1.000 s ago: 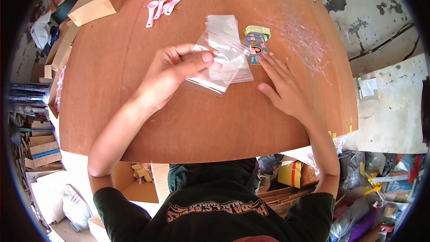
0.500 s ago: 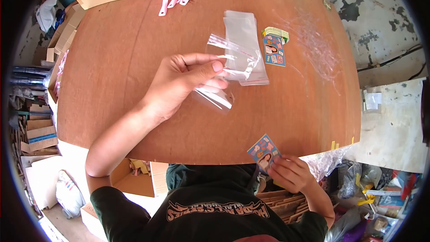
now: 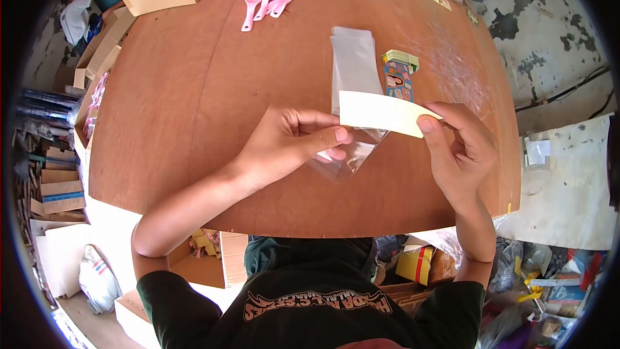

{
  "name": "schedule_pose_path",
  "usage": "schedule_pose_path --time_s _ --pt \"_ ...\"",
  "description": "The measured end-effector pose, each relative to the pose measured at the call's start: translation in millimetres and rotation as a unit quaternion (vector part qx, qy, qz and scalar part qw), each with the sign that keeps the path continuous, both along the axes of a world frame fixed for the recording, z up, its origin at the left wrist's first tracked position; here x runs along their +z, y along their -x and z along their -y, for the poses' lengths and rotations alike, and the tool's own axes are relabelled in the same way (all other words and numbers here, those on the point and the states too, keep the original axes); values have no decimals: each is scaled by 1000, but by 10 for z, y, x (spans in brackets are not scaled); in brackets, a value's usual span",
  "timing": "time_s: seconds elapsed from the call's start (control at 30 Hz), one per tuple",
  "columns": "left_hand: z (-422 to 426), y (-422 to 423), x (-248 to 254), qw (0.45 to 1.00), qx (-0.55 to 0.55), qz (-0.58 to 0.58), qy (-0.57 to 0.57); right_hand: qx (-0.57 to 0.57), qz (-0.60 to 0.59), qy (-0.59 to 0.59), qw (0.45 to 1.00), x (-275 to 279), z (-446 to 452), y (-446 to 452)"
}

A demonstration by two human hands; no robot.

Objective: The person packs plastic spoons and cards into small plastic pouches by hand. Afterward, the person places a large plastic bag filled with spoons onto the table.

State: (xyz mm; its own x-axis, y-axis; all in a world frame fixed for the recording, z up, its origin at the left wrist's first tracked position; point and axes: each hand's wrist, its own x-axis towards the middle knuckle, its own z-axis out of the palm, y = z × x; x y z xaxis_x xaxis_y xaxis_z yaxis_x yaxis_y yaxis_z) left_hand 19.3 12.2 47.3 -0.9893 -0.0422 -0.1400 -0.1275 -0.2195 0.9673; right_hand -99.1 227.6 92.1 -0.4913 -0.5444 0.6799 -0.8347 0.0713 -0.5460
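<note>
A: Quick update pls, what's the R hand (image 3: 460,148) got?
B: A pale yellow card strip (image 3: 381,113), pinched at its R end btwn thumb & fingers. Plain side up, held above the table (image 3: 161,129).
A: Diff from ½ s ago?
B: Big one. R hand was down by the table's near edge w/ a blue printed card; now it's back up over the table, close to the other hand. Can't tell if it's the same card turned over.
A: & the L hand (image 3: 303,142)?
B: Still pinching the clear bag (image 3: 358,152), thumb vs fingers. Bag hangs below the strip, partly hidden by it. Strip's L end is right at the L fingertips; can't tell if they grip it too.
A: Rest?
B: Bag stack (image 3: 355,68) lies just beyond the strip, same spot as b4. Printed cards (image 3: 398,81) sit to its R, lower end now close behind the strip. Pink spoons (image 3: 261,8) unmoved, far L; strand tangle (image 3: 455,74) still on the R side.
</note>
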Motion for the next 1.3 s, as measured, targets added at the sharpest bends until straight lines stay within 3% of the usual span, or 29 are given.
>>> schedule_pose_path --time_s 0.17,0.23,0.33,0.37,0.47,0.53,0.9,0.97,1.07,1.13,1.3 --pt "25 -6 -30 1000 -3 -11 10 36 -23 -95 995 65 9 45" --pt "7 3 11 997 -75 36 4 65 44 -182 980 147 10 40" --pt "-80 5 -2 996 -89 -21 18 112 147 -268 945 221 65 30" --pt "-101 10 -12 993 -89 -64 37 111 147 -268 946 202 87 20" --pt "-110 5 40 994 -78 -53 54 116 190 -228 948 121 147 -3" --pt "-80 -4 76 995 -62 -54 50 89 161 -113 976 104 170 -15" --pt "-114 53 190 990 -52 -74 111 145 83 -139 976 41 123 -53" --pt "-142 91 181 981 -32 -141 127 153 58 -147 976 11 132 -31" --pt "-141 142 201 959 -9 -187 211 174 109 -147 968 -39 150 -19" --pt "-132 169 233 953 -1 -196 231 215 365 -104 900 -50 178 -42" --pt "-126 189 287 938 10 -201 283 198 459 -197 843 10 225 -40"
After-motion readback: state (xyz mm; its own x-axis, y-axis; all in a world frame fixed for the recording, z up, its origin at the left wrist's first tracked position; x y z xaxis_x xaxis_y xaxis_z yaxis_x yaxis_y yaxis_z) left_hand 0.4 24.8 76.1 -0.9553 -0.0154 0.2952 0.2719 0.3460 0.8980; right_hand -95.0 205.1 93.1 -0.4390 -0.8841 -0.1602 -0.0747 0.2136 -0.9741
